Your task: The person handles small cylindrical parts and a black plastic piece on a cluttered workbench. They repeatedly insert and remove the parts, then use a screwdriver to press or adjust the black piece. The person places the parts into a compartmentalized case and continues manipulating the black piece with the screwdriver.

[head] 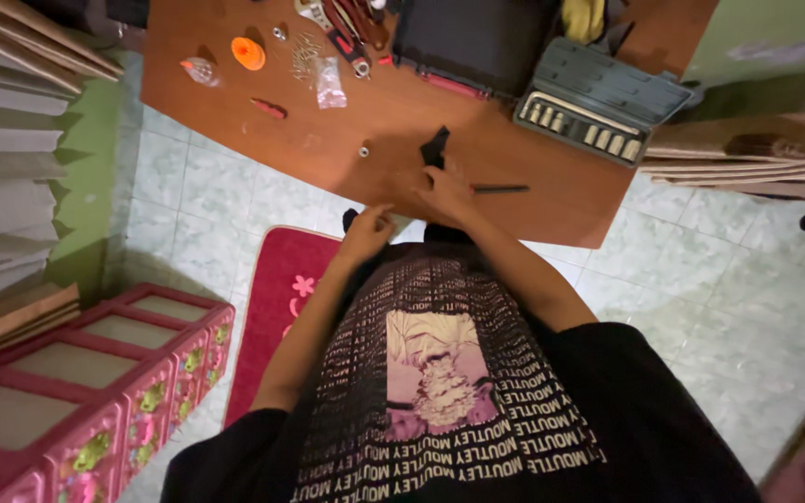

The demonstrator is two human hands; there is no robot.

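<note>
Person standing at the near edge of a brown table, seen from above. Right hand rests on the tabletop, fingers closed around the base of a small black part that stands up from the wood just beyond the knuckles. A thin dark rod lies flat just beside that hand, on its right. Left hand hovers at the table edge, fingers loosely curled and holding nothing I can make out. A small metal nut sits near the black part. Further back: open socket set case, orange disc, clear plastic bag. Red mat on the tiled floor below.
</note>
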